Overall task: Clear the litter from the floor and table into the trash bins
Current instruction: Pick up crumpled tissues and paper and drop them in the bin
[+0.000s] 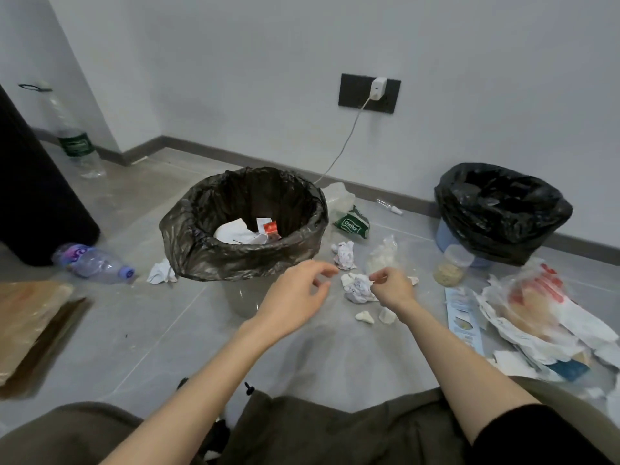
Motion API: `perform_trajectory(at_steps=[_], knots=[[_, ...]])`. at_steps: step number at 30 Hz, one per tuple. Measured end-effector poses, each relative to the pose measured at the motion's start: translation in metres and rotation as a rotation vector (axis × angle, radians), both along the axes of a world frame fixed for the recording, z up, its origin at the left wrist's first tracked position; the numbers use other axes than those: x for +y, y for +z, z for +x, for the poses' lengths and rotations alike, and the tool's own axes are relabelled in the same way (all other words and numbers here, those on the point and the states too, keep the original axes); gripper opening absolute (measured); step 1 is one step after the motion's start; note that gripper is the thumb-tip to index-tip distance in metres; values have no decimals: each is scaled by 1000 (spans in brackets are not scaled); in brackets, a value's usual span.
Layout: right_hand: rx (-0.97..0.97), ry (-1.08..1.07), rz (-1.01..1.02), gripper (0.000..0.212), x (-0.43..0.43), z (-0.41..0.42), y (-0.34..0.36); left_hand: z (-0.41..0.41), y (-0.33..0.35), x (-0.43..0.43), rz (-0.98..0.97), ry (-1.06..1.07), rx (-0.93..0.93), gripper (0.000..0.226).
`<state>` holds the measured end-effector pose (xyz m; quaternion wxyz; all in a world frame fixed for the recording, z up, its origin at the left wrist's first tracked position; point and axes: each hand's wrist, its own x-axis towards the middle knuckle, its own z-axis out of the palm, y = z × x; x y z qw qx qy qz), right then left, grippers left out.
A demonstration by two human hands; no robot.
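Left hand (295,293) is held open, fingers relaxed, nothing gripped. Right hand (391,288) is curled at the crumpled paper (358,290) on the floor just left of it; whether it is gripped cannot be told. A lined trash bin (188,236) stands just beyond the left hand.

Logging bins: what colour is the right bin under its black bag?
Light blue bin, head view.

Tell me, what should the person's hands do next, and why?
Probably lift the crumpled white paper ball and drop it into the bin lined with a dark plastic bag. The right hand curls its fingers at the ball's edge, the bin stands just beside it, and the left hand hovers open.
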<state>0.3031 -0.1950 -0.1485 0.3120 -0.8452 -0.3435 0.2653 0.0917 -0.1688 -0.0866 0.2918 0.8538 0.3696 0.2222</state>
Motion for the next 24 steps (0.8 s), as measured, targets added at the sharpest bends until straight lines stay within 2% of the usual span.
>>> perform_trajectory(at_steps=[5,9,13,18,20,22,24], knots=[[-63,77,-134,29,5,4,-31,3,-44,13,-86,1,174,31],[-116,271,-297,39,5,4,-70,4,-73,24,-173,28,268,31],[-202,411,-378,48,9,8,-90,9,-91,32,-213,27,306,31],[-259,502,-389,26,1,4,-105,15,-105,32,-207,14,337,32],[-265,555,-388,24,-1,1,-104,15,-108,30,-207,-5,351,33],[-281,548,-315,26,2,-2,-94,14,-110,30,-215,-4,351,33],[-286,449,-182,23,10,-4,-81,12,-109,31,-224,5,339,33]])
